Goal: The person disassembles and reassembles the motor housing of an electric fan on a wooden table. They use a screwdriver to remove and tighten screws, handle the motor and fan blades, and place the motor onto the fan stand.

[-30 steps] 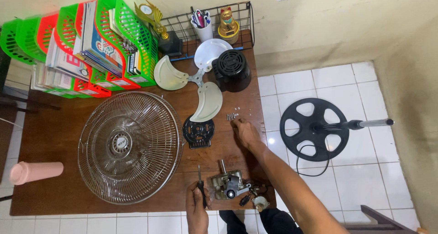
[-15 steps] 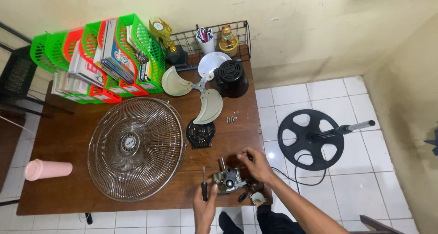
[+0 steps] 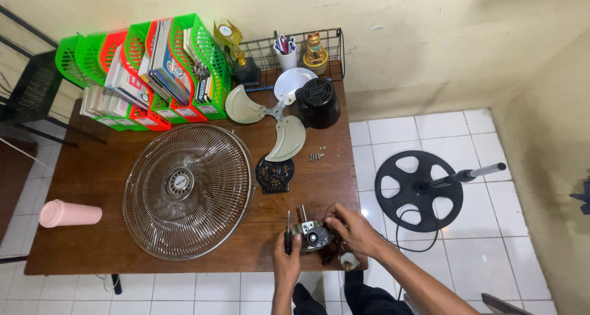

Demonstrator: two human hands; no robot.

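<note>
Below, brown wooden table (image 3: 92,186) on white tiled floor (image 3: 491,241), left hand (image 3: 287,263) gripping screwdriver (image 3: 288,232), right hand (image 3: 353,229) clasping fan motor (image 3: 312,234)

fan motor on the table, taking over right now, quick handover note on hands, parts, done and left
Left hand: gripping a screwdriver upright, beside the fan motor.
Right hand: fingers resting on the motor at the near table edge.
Parts: wire grille flat mid-table; blade, black motor cover, black round plate and loose screws lie behind the motor; stand base is on the floor.
Done: fan is stripped into parts.
Left: motor is in hand, nothing is reassembled.
</note>
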